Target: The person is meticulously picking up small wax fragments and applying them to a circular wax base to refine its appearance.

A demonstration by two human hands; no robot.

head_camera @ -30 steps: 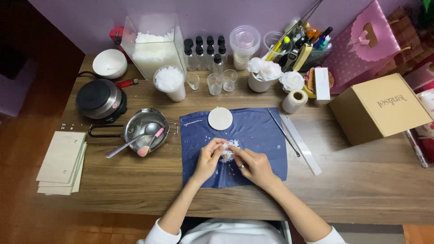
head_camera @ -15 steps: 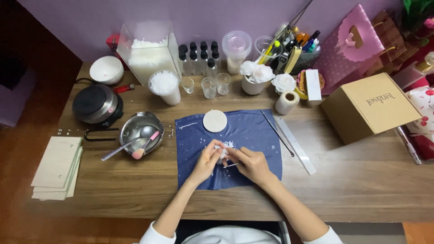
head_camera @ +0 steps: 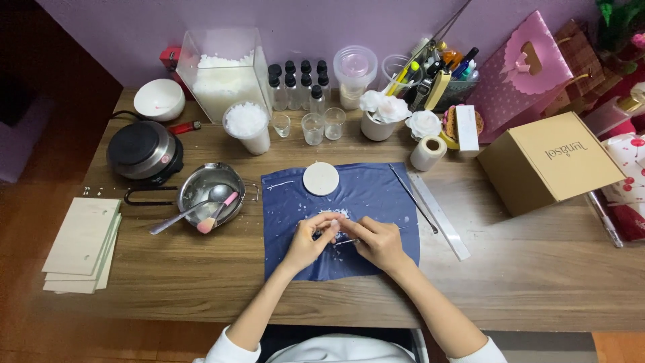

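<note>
Both hands meet mid-cloth on the dark blue fabric mat (head_camera: 363, 202): left hand (head_camera: 310, 236) pinching a small white waxy piece (head_camera: 334, 224), right hand (head_camera: 376, 240) gripping what looks like a thin metal tool. One round white disc (head_camera: 321, 179) sits finished-looking above; wax crumbs litter the mat.

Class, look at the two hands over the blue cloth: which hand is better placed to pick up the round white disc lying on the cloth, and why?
Probably the left hand. The round white disc lies on the blue cloth almost straight ahead of it, while the right hand sits further right and holds a thin metal tool.
</note>
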